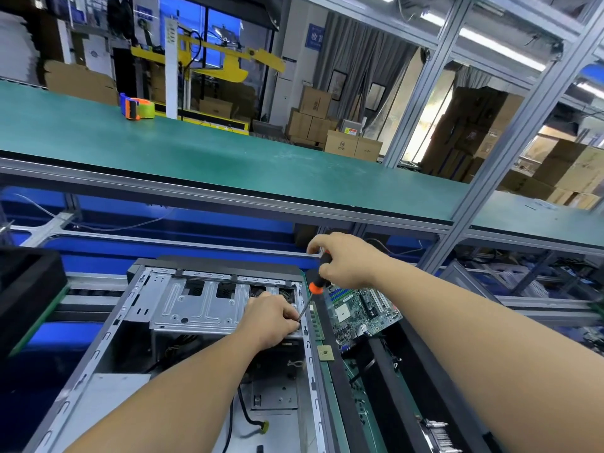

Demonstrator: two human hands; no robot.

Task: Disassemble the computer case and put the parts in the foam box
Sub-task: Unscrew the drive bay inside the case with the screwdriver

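At about 9 o'clock, at the frame's left edge, sits a dark block-like black foam box (27, 289); what it holds cannot be seen from here. Next to it, filling 7 to 6 o'clock, the open grey sheet-metal computer case (108, 341) lies on its side, with a silver steel drive cage (196, 305) fixed in its upper half and loose black cables in the bottom.

The left hand (269, 320) is curled, fingertips pinching at the tip of the tool against the cage's right edge, seemingly steadying the bit or a small screw; the screw itself is too small to make out. The right hand (344, 261) is wrapped around the handle of an orange-and-black screwdriver (310, 294). The tool's long axis runs from the handle at 1 o'clock down to the tip at 7 o'clock, so the fastener lies below and left of the right grip, directly under the left fingers. The left hand is nearer the work.

Further right, a long black foam tray (336, 380) holds a green circuit motherboard (362, 310) at its far end, and a small square processor chip (325, 353) lies just beside it.
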